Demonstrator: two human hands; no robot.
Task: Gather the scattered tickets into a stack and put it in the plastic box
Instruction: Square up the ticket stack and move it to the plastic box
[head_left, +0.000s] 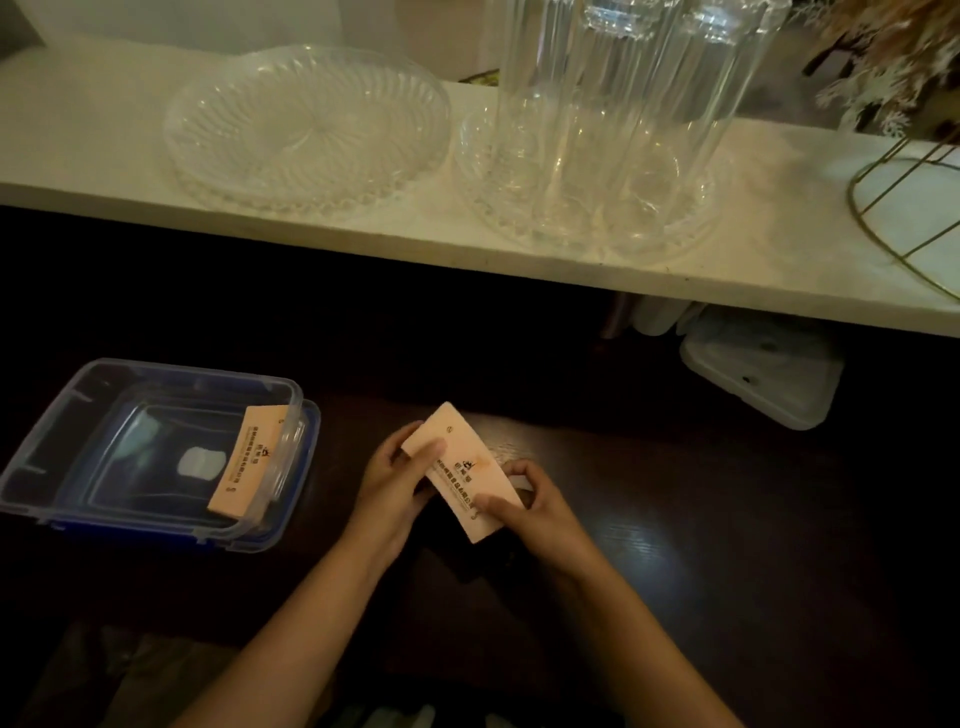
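A ticket stack (462, 470) is being pinched between both hands, the left hand (392, 475) clamped on its far end, the right hand (524, 499) on its near end; another stack (249, 460) is lying in the box (78, 400).

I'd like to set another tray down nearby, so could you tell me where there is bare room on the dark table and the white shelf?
The dark table is bare right of the hands, below the white lid. The white shelf is free left of the clear platter. The plastic box fills the table's left; glass jars crowd mid-shelf.
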